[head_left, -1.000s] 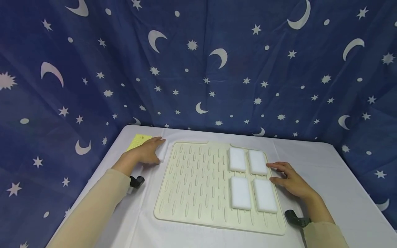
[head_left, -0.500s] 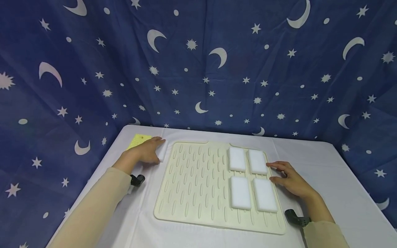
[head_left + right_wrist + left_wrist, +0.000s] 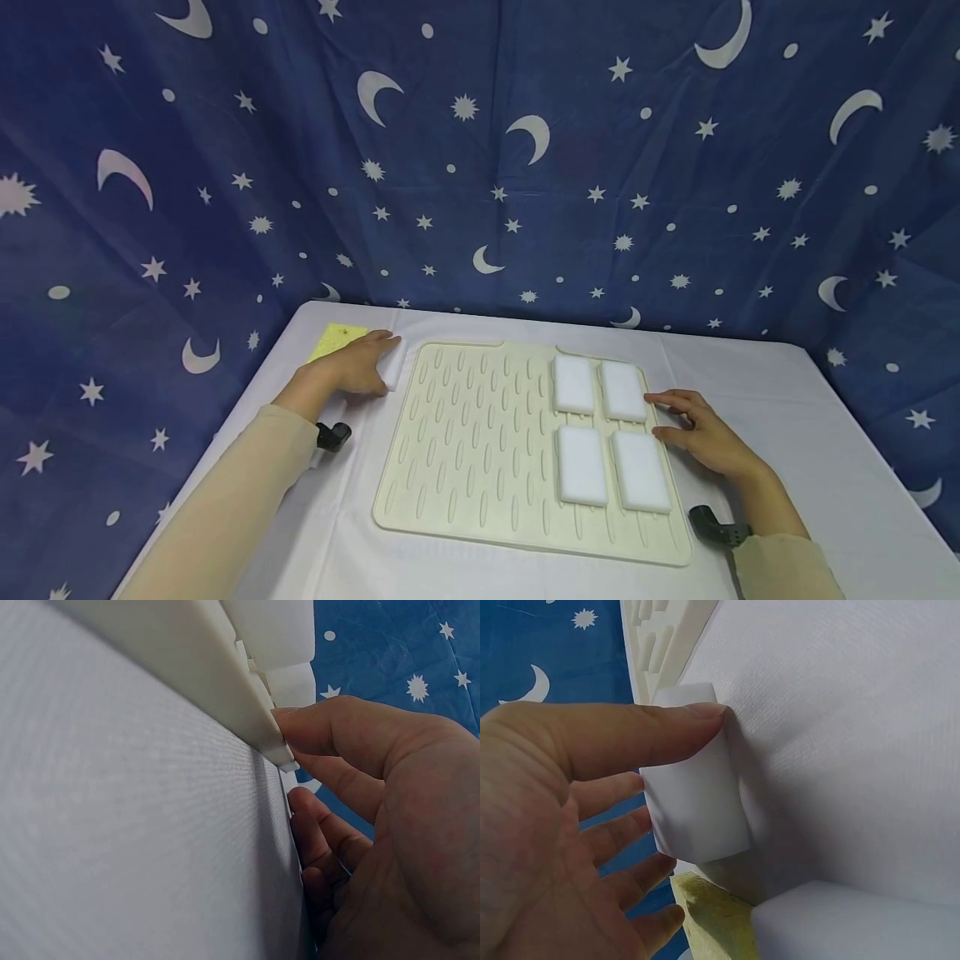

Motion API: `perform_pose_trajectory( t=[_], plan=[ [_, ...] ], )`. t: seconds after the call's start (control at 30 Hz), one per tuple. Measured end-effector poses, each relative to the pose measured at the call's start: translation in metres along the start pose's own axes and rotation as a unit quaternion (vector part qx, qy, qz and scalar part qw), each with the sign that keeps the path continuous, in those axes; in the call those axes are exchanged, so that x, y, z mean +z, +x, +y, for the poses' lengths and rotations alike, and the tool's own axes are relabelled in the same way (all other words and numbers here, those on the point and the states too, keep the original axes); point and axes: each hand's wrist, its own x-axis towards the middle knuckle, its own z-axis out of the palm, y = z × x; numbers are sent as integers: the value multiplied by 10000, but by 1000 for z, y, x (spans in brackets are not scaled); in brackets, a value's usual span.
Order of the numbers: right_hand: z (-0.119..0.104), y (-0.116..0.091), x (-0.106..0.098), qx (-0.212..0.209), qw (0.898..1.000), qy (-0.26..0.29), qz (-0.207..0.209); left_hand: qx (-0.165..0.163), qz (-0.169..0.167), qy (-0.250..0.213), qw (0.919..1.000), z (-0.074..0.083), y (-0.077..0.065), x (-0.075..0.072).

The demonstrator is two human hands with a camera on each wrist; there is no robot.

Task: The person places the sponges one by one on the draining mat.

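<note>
My left hand (image 3: 352,365) is at the left side of the table and grips a white sponge (image 3: 694,802). In the left wrist view the thumb lies across the block's near face, and the fingers reach round its far side. The head view shows only part of that sponge (image 3: 392,367) past the fingers. A cream ribbed drying mat (image 3: 465,450) lies in the middle of the table. At its right edge, my right hand (image 3: 701,433) touches the rim with thumb and index fingertips set apart. The other fingers are loosely bent beside the mat (image 3: 217,667) in the right wrist view.
Several white sponges, one of them the front right sponge (image 3: 641,472), sit in two rows on the mat's right half. Behind my left hand lies a yellow sponge (image 3: 337,337). Another white block (image 3: 855,922) is near it. A starry blue curtain (image 3: 480,167) backs the white-covered table (image 3: 787,400).
</note>
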Motion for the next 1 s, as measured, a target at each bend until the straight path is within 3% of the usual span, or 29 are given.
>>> perform_pose_trajectory(
  t=[0.6, 1.0],
  plan=[
    [1, 0, 1, -23, 10000, -55, -51, -78, 132, -138, 9998, 3, -6, -5],
    [-2, -1, 0, -17, 10000, -19, -33, -91, 237, 7, 9997, 20, -9, -14]
  ],
)
